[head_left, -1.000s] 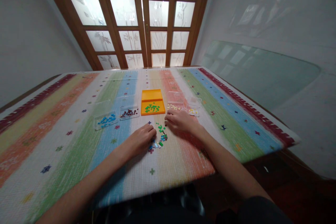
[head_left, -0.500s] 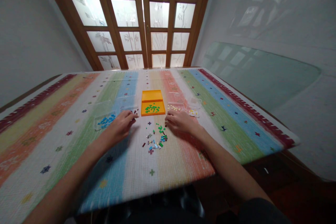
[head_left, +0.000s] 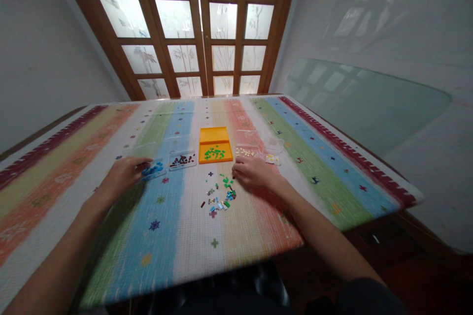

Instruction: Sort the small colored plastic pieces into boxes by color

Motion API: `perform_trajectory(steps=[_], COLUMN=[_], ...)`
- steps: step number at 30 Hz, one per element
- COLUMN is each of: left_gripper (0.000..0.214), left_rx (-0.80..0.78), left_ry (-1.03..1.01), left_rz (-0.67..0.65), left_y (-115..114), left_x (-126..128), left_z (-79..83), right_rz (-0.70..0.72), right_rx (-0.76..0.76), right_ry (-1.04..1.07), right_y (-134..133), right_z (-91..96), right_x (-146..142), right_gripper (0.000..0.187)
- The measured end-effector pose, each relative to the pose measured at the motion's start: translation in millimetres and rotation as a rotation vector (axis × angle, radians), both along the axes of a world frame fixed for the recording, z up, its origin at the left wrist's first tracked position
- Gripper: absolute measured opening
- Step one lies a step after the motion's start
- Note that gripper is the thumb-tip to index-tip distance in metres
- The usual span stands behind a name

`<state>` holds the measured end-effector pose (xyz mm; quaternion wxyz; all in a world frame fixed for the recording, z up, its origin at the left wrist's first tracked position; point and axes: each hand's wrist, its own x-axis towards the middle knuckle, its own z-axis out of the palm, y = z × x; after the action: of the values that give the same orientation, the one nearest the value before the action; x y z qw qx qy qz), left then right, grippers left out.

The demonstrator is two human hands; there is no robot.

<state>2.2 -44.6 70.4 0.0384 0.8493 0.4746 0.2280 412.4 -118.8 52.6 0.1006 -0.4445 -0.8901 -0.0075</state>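
My left hand [head_left: 127, 173] is at the left end of the row of boxes, its fingertips pinched over the clear box [head_left: 165, 173] of blue toy bricks [head_left: 154, 169]. Whatever its fingers hold is too small to see. My right hand [head_left: 254, 171] rests on the cloth in front of the clear box of cream bricks [head_left: 244, 151], fingers curled together. A tiny dark bit shows by its fingertips, but I cannot make out what it is. Left of that hand lies a loose pile of mixed small bricks [head_left: 220, 204], with green bricks [head_left: 226, 181] behind.
An open yellow box [head_left: 215, 134] holding green bricks [head_left: 214, 153] stands in the middle. Dark red bricks [head_left: 182, 160] fill a clear box to its left. A clear box of yellow and white bricks [head_left: 272, 159] sits at right. A striped cloth [head_left: 195, 236] covers the table.
My left hand has moved left, from beside the dark red bricks to the box of blue bricks, uncovering the dark red ones. My right hand has stayed nearly still.
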Motion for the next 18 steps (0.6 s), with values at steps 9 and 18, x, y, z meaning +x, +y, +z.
perform_trajectory(steps=[9,18], left_gripper=[0.033,0.039], left_rx=[0.114,0.129], left_ry=[-0.051,-0.082], left_rz=[0.028,-0.287], left_y=[-24.6,-43.8], left_x=[40.6,106.7], left_z=[25.9,10.3], right_rz=[0.028,0.009], right_rx=[-0.071,-0.217], right_ry=[0.1,0.23], right_y=[1.0,-8.8], right_z=[-0.4,7.8], right_x=[-0.5,-10.4], right_gripper=[0.017,0.014])
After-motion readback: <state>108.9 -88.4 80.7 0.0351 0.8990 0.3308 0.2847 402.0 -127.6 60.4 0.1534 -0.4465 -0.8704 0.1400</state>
